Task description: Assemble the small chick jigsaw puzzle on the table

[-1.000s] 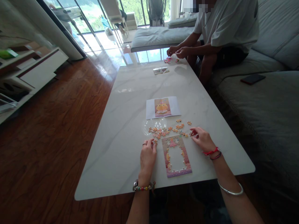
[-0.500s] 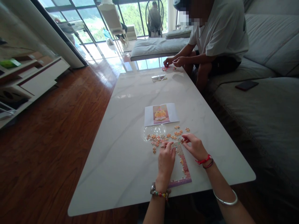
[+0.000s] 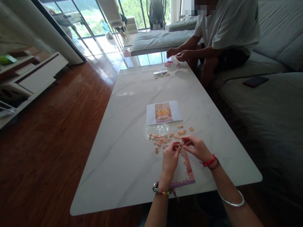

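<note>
A partly built pink jigsaw frame (image 3: 188, 168) lies on the white marble table (image 3: 127, 132) near its front edge. My left hand (image 3: 169, 158) and my right hand (image 3: 197, 147) meet above the frame's top edge, fingertips pinched together on a small puzzle piece (image 3: 181, 144). My left forearm covers much of the frame. Several loose orange and pink pieces (image 3: 165, 138) are scattered just beyond my hands. A reference picture (image 3: 163, 112) of a yellow figure lies further out.
Another person sits on the grey sofa (image 3: 272, 94) at the far right end, hands over their own small pile of pieces (image 3: 169, 63). A small packet (image 3: 161, 74) lies near them. A dark phone (image 3: 255, 81) rests on the sofa. Wooden floor (image 3: 54, 126) lies to the left.
My left hand moved from the table left of the frame to over its top edge. My right hand came in from the right, and both now pinch one piece together.
</note>
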Available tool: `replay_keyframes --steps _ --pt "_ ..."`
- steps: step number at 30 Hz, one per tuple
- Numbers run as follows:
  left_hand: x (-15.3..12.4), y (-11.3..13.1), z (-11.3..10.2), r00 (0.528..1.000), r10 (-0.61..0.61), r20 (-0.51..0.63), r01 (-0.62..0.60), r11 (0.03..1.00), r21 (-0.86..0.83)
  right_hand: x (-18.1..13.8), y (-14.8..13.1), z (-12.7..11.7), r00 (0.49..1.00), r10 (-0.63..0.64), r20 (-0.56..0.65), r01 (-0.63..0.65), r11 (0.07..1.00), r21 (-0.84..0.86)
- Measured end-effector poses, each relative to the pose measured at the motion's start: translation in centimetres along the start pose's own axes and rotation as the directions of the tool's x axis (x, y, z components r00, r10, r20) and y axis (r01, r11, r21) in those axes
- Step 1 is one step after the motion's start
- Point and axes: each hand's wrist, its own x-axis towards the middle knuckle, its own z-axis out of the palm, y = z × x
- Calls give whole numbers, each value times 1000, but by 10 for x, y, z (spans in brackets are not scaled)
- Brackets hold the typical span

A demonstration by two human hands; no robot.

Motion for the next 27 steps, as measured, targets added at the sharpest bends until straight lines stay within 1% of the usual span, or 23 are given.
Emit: replay_keyframes --steps 3,5,8,11,13,16,19,22,24,27 --pt "0 -1 -4 1000 12 23 -12 1000 -1 0 1 -2 995 49 84 -56 995 84" --pt "0 -2 -6 1000 13 24 -13 1000 13 0 0 -3 993 55 102 -67 991 115" --pt "0 -3 -7 1000 9 23 -9 1000 24 0 -3 -4 993 50 106 -62 992 113" --pt "-2 -2 -7 1000 3 24 -3 1000 2 -1 -4 -3 992 66 103 -76 992 98" --pt "-4 -2 -6 1000 1 24 0 1000 -11 -2 -4 0 990 104 91 -113 988 105" --pt "-6 -3 -6 1000 16 19 -16 1000 9 -4 -2 3 978 191 80 -201 968 153" --pt "-6 -8 -9 998 51 -21 -49 994 93 -4 4 1 947 317 59 -320 906 276" --pt "-4 -13 -16 990 96 -106 -71 974 215 -3 9 -4 896 445 -1 -401 807 433" --pt "-3 -15 -20 982 113 -151 -69 961 266 -2 11 -6 870 492 16 -425 734 530" --pt "-1 -17 -24 980 133 -148 -86 953 290 -2 11 -5 857 507 92 -445 639 627"
